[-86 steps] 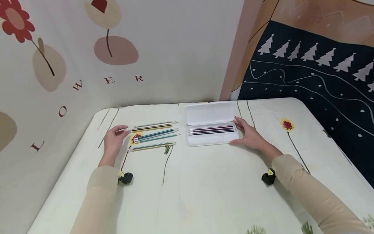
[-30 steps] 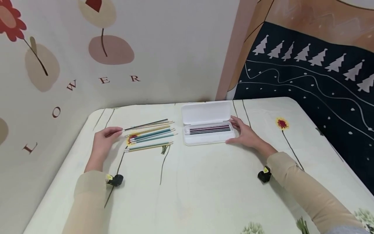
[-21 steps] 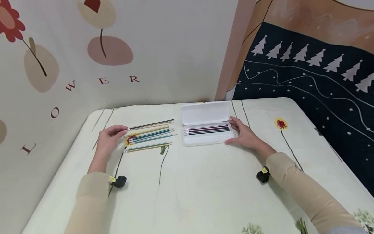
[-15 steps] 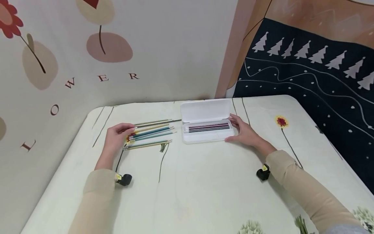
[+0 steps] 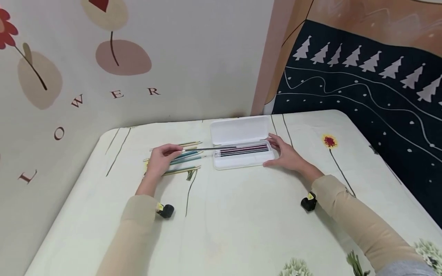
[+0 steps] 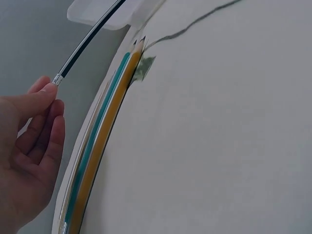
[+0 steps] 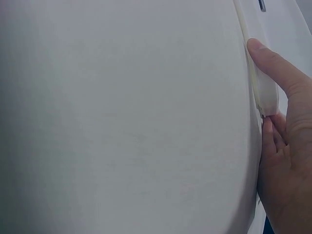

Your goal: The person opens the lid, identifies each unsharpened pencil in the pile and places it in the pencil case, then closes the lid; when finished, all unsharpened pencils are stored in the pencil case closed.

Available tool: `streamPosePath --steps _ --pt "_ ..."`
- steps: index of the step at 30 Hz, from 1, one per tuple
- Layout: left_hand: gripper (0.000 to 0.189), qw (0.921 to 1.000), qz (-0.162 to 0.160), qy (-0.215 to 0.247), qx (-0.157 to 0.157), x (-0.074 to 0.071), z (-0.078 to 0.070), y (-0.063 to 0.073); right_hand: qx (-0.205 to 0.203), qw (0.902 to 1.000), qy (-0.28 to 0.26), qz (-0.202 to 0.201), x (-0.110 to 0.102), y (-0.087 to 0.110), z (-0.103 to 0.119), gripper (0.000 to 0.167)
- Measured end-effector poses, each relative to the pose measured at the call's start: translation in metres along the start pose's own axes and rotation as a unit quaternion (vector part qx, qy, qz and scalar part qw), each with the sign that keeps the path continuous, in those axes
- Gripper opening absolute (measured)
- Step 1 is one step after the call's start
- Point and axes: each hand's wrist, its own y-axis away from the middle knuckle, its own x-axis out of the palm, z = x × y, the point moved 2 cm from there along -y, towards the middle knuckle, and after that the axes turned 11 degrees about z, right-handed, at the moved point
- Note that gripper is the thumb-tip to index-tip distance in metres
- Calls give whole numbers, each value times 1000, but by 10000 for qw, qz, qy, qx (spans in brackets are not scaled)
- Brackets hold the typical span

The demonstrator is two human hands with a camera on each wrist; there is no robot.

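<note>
My left hand [image 5: 159,161] pinches a dark pencil [image 5: 207,148] at its eraser end, between thumb and fingertips. The pencil's far end reaches over an open white pencil case [image 5: 241,163], above the row of dark pencils [image 5: 245,150] lying in it. In the left wrist view the dark pencil [image 6: 87,43] slants up from the fingertips, beyond my hand [image 6: 29,146]. At the case's right end my right hand [image 5: 288,155] holds it, thumb at the front corner and fingers toward the back. The right wrist view shows thumb and fingers about the case's end [image 7: 267,92].
Left of the case lie several loose pencils [image 5: 184,160], teal and gold, partly hidden by my left hand. A gold pencil [image 6: 105,131] and a teal one lie side by side. The case's lid [image 5: 239,130] stands raised at the back. A flower-printed cloth [image 5: 221,222] covers the table.
My left hand has picked up the dark pencil from the loose group and carried it right, its far end now over the case. The right hand stays at the case.
</note>
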Motion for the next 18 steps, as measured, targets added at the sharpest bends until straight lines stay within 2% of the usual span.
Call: streamPosePath --steps 10,18 --pt "13 9988 384 -47 283 41 -23 -17 12 10000 48 -19 0 -1 1 118" --pt "11 9946 870 -366 426 72 -43 -31 76 10000 51 -8 -1 -2 2 118"
